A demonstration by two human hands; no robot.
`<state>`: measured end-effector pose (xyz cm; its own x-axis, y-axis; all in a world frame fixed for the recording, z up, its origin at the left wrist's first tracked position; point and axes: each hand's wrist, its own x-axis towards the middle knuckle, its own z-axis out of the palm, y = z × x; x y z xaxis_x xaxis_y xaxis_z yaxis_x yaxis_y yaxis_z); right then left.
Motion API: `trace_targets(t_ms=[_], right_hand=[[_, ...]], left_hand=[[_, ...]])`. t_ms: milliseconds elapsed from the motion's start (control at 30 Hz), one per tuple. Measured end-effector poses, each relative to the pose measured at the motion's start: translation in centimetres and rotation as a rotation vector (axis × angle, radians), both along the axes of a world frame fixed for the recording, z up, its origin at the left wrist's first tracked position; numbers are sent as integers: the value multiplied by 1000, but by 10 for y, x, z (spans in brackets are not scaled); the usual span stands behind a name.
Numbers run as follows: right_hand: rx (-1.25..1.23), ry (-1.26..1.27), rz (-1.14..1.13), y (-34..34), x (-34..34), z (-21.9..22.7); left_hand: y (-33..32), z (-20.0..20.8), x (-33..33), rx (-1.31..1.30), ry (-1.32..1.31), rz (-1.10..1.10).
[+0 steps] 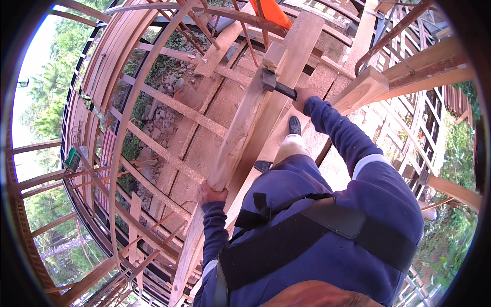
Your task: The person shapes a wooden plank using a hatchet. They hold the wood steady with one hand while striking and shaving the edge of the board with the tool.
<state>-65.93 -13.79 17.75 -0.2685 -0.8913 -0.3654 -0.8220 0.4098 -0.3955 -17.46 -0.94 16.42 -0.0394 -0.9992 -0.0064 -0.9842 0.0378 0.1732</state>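
Note:
A hammer [284, 91] with a dark handle is in my right hand [304, 97], fingers wrapped around the grip. Its blocky head lies against the upper part of a thick wooden beam [239, 130], close to a short wood block [274, 55]; whether it presses on the wood I cannot tell. Lower down, my left hand [210, 194] is closed around the near end of that same beam, which runs slantwise in front of me. Part of the left fingers is hidden by the wood. Alongside the beam lies a wide plank [302, 41].
Curved rusty bars [134, 97] and stacked boards [115, 48] line the left. Behind the beam, slats cross above rubble [158, 120]. A heavy timber [409, 77] juts in from the right. Orange material [273, 13] hangs at the top. My shoe [294, 125] rests on boards.

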Motion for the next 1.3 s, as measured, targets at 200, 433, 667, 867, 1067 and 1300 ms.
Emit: trace_targets(t_ms=[200, 433, 667, 867, 1067, 1300], right_hand=[[-395, -114, 542, 46, 78, 10], [-113, 120, 273, -15, -45, -15], [-18, 133, 57, -17, -38, -27], [-28, -148, -89, -7, 1, -24], [-394, -251, 683, 50, 77, 5], [39, 5, 156, -23, -52, -3]], left_hand=[[3, -8, 13, 0, 16, 16], [-1, -7, 12, 11, -1, -10], [-1, -3, 3, 8, 19, 20], [-1, 0, 3, -17, 23, -11], [0, -5, 2, -27, -4, -1], [-2, -7, 3, 41, 1, 44]])
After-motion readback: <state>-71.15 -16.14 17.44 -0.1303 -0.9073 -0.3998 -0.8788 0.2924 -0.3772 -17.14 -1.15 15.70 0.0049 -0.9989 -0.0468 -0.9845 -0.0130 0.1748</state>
